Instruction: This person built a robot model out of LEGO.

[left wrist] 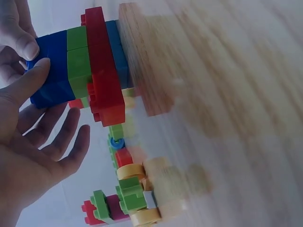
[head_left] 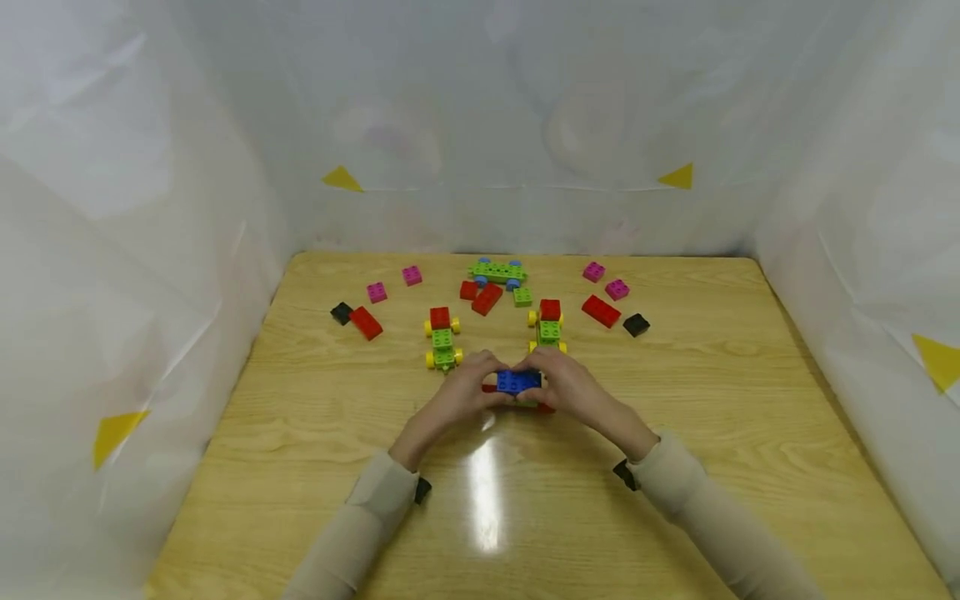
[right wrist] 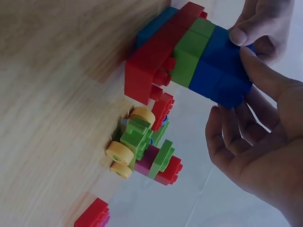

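A stack of toy bricks stands on the wooden table in front of me. Its top is blue bricks (left wrist: 54, 71), over a green layer (left wrist: 79, 64), a long red brick (left wrist: 104, 71) and a blue base (left wrist: 118, 54). My left hand (head_left: 467, 383) pinches the blue top from the left, thumb on the near face. From the right, my right hand (head_left: 567, 385) grips the same blue bricks with thumb and fingers. In the right wrist view, both thumbs nearly meet on the blue bricks (right wrist: 220, 61). The head view hides much of the lower stack.
Two small toy cars with yellow wheels, one left (head_left: 442, 340) and one right (head_left: 550, 331), stand beyond my hands. Further back are a green wheeled base (head_left: 497, 272), loose red bricks (head_left: 366, 323), pink bricks (head_left: 594, 272) and black bricks (head_left: 637, 324). Pale sheeting (head_left: 480, 125) encloses the table.
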A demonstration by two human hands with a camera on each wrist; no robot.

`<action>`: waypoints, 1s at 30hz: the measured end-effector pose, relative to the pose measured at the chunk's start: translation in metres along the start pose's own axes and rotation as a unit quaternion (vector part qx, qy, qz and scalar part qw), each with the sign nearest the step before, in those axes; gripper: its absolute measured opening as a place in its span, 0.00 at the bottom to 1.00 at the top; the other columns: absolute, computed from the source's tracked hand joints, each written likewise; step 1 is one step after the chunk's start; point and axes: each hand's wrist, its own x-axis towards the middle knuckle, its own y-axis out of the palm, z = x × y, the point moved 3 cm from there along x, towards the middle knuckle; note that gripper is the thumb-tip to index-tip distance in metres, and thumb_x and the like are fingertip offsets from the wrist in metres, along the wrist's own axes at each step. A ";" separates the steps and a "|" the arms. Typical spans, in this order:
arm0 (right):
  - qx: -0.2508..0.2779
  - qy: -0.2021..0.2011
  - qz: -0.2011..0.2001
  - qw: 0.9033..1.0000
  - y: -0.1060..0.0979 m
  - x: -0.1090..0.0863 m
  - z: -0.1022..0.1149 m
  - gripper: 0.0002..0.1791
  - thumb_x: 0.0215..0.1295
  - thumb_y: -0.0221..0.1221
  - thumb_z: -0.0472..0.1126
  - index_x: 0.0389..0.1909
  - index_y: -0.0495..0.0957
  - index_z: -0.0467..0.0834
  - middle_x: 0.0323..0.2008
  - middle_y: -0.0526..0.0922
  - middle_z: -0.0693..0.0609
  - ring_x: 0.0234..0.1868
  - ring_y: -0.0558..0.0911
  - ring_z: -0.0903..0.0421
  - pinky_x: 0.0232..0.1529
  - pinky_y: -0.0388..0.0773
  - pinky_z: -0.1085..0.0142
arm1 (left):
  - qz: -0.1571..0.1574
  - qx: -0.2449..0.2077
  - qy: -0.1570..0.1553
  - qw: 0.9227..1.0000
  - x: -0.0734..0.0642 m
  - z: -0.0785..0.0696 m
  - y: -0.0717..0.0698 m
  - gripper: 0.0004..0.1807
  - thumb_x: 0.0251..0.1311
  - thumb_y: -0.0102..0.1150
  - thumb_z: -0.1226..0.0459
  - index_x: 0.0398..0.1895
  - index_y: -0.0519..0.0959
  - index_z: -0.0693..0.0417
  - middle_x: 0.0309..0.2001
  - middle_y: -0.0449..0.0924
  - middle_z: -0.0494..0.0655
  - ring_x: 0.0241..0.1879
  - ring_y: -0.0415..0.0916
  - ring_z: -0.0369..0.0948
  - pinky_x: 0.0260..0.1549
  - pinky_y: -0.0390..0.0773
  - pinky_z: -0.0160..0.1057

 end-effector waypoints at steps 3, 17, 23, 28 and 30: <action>-0.001 -0.005 -0.015 1.000 0.002 -0.003 0.000 0.20 0.56 0.69 0.44 0.49 0.81 0.43 0.45 0.79 0.49 0.46 0.76 0.52 0.49 0.76 0.54 | -0.001 0.030 -0.010 0.999 0.000 -0.002 0.001 0.22 0.58 0.66 0.55 0.53 0.78 0.53 0.44 0.73 0.42 0.44 0.69 0.40 0.43 0.72 0.36; -0.004 -0.043 -0.039 0.998 0.007 -0.011 -0.002 0.19 0.62 0.64 0.46 0.52 0.79 0.43 0.46 0.80 0.49 0.46 0.77 0.53 0.49 0.77 0.55 | 0.001 0.105 0.015 0.994 -0.003 -0.014 0.002 0.20 0.61 0.64 0.58 0.53 0.76 0.57 0.42 0.72 0.46 0.39 0.67 0.39 0.37 0.71 0.35; 0.044 0.016 -0.051 0.998 0.000 -0.018 -0.017 0.18 0.69 0.56 0.49 0.53 0.80 0.43 0.50 0.80 0.50 0.53 0.77 0.51 0.54 0.74 0.51 | -0.005 0.094 0.020 0.995 -0.005 -0.014 0.004 0.19 0.61 0.64 0.59 0.52 0.76 0.57 0.41 0.71 0.45 0.37 0.67 0.38 0.36 0.70 0.34; 0.025 0.019 -0.132 0.991 -0.023 -0.024 -0.042 0.14 0.70 0.56 0.43 0.49 0.81 0.40 0.45 0.82 0.48 0.47 0.80 0.51 0.48 0.77 0.51 | -0.003 0.081 0.023 0.996 -0.005 -0.014 0.003 0.20 0.61 0.64 0.60 0.53 0.75 0.58 0.41 0.71 0.45 0.38 0.67 0.38 0.37 0.71 0.35; 0.012 0.024 -0.166 0.986 -0.034 -0.027 -0.055 0.12 0.70 0.57 0.41 0.48 0.81 0.39 0.44 0.82 0.47 0.46 0.80 0.49 0.46 0.77 0.49 | 0.000 0.076 0.026 0.997 -0.005 -0.012 0.003 0.20 0.61 0.64 0.60 0.54 0.75 0.58 0.42 0.71 0.45 0.39 0.68 0.38 0.37 0.72 0.35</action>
